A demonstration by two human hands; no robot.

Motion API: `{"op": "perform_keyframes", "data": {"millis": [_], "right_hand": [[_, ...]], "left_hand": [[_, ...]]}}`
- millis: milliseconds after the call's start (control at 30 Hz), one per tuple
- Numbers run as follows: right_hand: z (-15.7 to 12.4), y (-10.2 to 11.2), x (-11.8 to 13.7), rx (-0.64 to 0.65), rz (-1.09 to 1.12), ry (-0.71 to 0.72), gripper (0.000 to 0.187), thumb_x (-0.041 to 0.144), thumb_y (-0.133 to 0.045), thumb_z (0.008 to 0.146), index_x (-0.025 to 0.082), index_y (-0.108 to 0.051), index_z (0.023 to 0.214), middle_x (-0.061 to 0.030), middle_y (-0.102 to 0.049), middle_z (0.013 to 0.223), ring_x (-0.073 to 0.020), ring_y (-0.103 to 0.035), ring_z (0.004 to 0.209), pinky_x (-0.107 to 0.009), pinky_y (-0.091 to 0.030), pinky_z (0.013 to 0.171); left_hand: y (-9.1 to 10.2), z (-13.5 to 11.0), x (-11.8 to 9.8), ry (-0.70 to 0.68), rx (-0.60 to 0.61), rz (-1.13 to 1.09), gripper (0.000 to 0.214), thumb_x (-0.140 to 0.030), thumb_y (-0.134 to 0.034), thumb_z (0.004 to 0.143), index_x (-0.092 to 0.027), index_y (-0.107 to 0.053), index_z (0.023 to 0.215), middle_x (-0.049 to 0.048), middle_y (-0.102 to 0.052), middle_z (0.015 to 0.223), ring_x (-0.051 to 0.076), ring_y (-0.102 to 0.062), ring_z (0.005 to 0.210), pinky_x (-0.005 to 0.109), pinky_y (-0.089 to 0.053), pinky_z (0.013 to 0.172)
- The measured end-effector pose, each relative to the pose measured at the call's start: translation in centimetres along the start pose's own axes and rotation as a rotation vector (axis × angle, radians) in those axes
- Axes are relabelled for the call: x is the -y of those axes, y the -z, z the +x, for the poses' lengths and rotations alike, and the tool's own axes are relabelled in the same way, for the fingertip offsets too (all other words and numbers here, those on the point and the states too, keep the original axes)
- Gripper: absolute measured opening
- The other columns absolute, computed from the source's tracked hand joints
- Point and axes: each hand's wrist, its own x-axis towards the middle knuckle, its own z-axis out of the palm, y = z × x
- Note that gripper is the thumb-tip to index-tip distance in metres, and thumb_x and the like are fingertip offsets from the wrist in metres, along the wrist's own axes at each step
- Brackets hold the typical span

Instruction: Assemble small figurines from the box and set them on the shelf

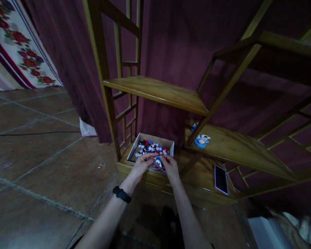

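Between the fingers of both my hands is a small blue and white toy figure (pixel 158 162), held over the front edge of an open cardboard box (pixel 171 148). My left hand (pixel 143 165), with a dark band on its wrist, pinches the figure from the left. From the right, my right hand (pixel 170 166) grips it too. Fingers cover part of the figure, so its exact shape is unclear. Inside the box lie several small colourful figurines (pixel 152 147) in a jumble. The box rests on the low wooden base (pixel 124 167) of a shelf unit.
A figurine on a blue round base (pixel 202 141) stands on the right-hand shelf (pixel 230 148), with another small figurine (pixel 194 127) behind it. A phone (pixel 221 180) lies on the base at right. Above the box juts a wooden shelf (pixel 155 91). Dark curtains (pixel 168 45) hang behind.
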Motion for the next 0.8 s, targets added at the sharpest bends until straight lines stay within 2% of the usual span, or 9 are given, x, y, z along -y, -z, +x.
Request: {"op": "perform_keyframes", "data": {"millis": [100, 200, 367, 500, 667, 800], "right_hand": [[-0.02, -0.17, -0.2, -0.031, 0.111, -0.062, 0.031, 0.048, -0.064, 0.065, 0.02, -0.068, 0.079, -0.0004, -0.064, 0.073, -0.0155, -0.056, 0.061, -0.025, -0.048, 0.047], [-0.29, -0.12, -0.13, -0.04, 0.244, -0.074, 0.031, 0.045, -0.066, 0.065, 0.022, -0.068, 0.084, -0.0017, -0.067, 0.083, -0.0163, -0.059, 0.066, -0.027, -0.05, 0.051], [-0.78, -0.07, 0.43, 0.025, 0.393, -0.078, 0.03, 0.037, -0.069, 0.065, 0.021, -0.067, 0.09, -0.0036, -0.069, 0.091, -0.0182, -0.063, 0.079, -0.033, -0.053, 0.072], [-0.89, -0.41, 0.63, 0.076, 0.395, -0.056, 0.034, 0.035, -0.072, 0.063, 0.023, -0.066, 0.094, -0.0035, -0.068, 0.095, -0.0196, -0.063, 0.087, -0.036, -0.052, 0.078], [-0.95, -0.62, 0.52, 0.087, 0.324, -0.015, 0.042, 0.037, -0.073, 0.061, 0.024, -0.063, 0.1, -0.0028, -0.067, 0.098, -0.0207, -0.062, 0.092, -0.036, -0.051, 0.081], [-0.89, -0.46, 0.22, 0.06, 0.381, -0.019, 0.041, 0.035, -0.072, 0.062, 0.025, -0.063, 0.1, -0.0016, -0.067, 0.097, -0.0198, -0.063, 0.088, -0.038, -0.051, 0.081]], "left_hand": [[-0.29, -0.06, 0.0, 0.03, 0.04, -0.071, 0.032, -0.02, -0.068, 0.064, -0.013, -0.069, 0.095, 0.0072, -0.07, 0.084, 0.017, -0.063, 0.071, 0.031, -0.052, 0.067], [-0.29, 0.11, 0.19, 0.062, 0.033, -0.145, 0.032, -0.017, -0.07, 0.064, -0.012, -0.068, 0.096, 0.0083, -0.07, 0.086, 0.017, -0.064, 0.069, 0.032, -0.053, 0.068], [0.2, 0.66, 0.86, 0.11, -0.132, -0.342, 0.023, -0.008, -0.07, 0.062, -0.011, -0.066, 0.084, 0.0074, -0.07, 0.08, 0.015, -0.066, 0.069, 0.028, -0.054, 0.069], [0.22, 0.75, 0.95, 0.118, -0.196, -0.428, 0.019, -0.003, -0.069, 0.064, -0.011, -0.064, 0.081, 0.0061, -0.07, 0.078, 0.014, -0.066, 0.069, 0.025, -0.055, 0.069], [-0.03, 0.63, 0.7, 0.127, -0.176, -0.434, 0.02, -0.002, -0.068, 0.066, -0.01, -0.065, 0.084, 0.0069, -0.07, 0.08, 0.013, -0.066, 0.069, 0.023, -0.055, 0.069], [-0.16, 0.61, 0.69, 0.123, -0.133, -0.409, 0.026, -0.003, -0.069, 0.065, -0.012, -0.065, 0.089, 0.0066, -0.07, 0.083, 0.013, -0.066, 0.072, 0.024, -0.055, 0.071]]}}
